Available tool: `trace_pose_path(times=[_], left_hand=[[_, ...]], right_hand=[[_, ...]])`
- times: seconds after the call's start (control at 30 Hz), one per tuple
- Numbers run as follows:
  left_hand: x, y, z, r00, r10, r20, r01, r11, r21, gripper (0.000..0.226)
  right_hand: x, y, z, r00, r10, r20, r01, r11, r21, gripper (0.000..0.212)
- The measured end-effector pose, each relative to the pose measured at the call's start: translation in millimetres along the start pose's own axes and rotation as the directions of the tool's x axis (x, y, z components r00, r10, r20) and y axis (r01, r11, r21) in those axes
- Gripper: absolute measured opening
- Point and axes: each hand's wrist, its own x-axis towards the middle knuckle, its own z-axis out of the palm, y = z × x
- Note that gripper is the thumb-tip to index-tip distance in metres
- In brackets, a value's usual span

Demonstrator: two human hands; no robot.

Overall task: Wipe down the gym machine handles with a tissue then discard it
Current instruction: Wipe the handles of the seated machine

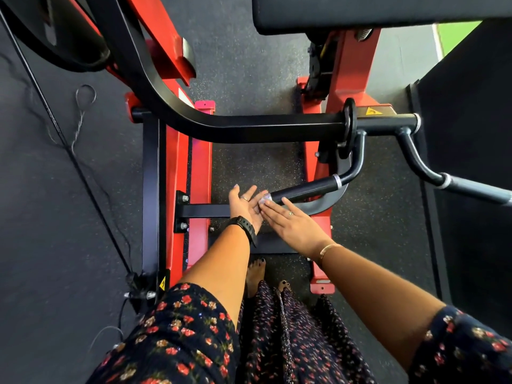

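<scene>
Tissue (263,200): small white wad at free end of black handle (304,189), pressed between both hands. Left hand (245,207): palm up, fingers straight, unclenched. Right hand (291,220): fingers straight, flat against wad.

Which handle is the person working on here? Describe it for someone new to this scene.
Find the red machine's long black crossbar. Two curved handles branch from its right end; take the left handle. Unlike the grey-gripped handle beside it, its grip is black, with a tissue at its tip.
</scene>
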Motion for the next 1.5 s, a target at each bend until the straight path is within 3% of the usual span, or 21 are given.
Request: trace_pose_path(times=[0.27, 0.43, 0.77, 0.9, 1.0, 1.13, 1.23, 1.3, 1.33, 1.4, 1.47, 1.5], left_hand=[[-1, -2, 0, 1.0, 0.001, -0.015, -0.002, 0.999, -0.037, 0.058], [-1, -2, 2, 1.0, 0.004, -0.011, -0.004, 1.0, 0.004, 0.06], [4, 0, 1, 1.0, 0.002, -0.021, -0.001, 0.998, 0.066, 0.047], [3, 2, 1, 1.0, -0.013, 0.013, 0.012, 0.997, 0.079, 0.059], [0, 2, 2, 0.999, -0.015, 0.03, 0.012, 0.996, 0.087, 0.06], [1, 0, 4, 0.998, 0.056, 0.011, -0.057, 0.995, 0.079, 0.049], [1, -8, 9, 0.986, 0.163, 0.023, -0.164, 0.961, 0.224, 0.043], [0, -15, 7, 0.95, 0.3, 0.079, -0.3, 0.821, 0.486, 0.037], [0, -19, 4, 0.914, 0.368, 0.171, -0.384, 0.65, 0.656, 0.041], [0, -23, -3, 0.844, 0.358, 0.399, -0.485, 0.191, 0.854, 0.053], [1, -23, -6, 0.805, 0.27, 0.529, -0.491, -0.197, 0.848, 0.063], [1, -23, -6, 0.794, 0.241, 0.557, -0.472, -0.332, 0.817, 0.067]], right_hand=[[36, 0, -23, 0.975, 0.192, 0.109, -0.202, 0.976, 0.084, 0.059], [0, -2, -10, 0.997, 0.073, -0.003, -0.073, 0.996, 0.043, 0.059], [47, 3, -39, 0.982, 0.088, 0.166, -0.087, 0.996, -0.009, 0.05], [35, 1, -39, 0.985, 0.026, 0.17, -0.023, 1.0, -0.019, 0.041], [20, 4, -30, 0.995, -0.052, 0.09, 0.053, 0.999, -0.006, 0.037], [22, 8, -36, 0.978, 0.147, 0.15, -0.162, 0.982, 0.093, 0.057], [18, 12, -40, 0.925, 0.336, 0.175, -0.366, 0.912, 0.185, 0.062], [4, 12, -32, 0.898, 0.415, 0.142, -0.437, 0.875, 0.209, 0.065], [-4, 11, -28, 0.882, 0.455, 0.122, -0.471, 0.856, 0.214, 0.067], [-19, 8, -19, 0.869, 0.485, 0.095, -0.494, 0.845, 0.204, 0.068], [-24, 2, -15, 0.894, 0.437, 0.1, -0.448, 0.874, 0.189, 0.064], [-22, 0, -13, 0.908, 0.409, 0.094, -0.419, 0.889, 0.185, 0.063]])
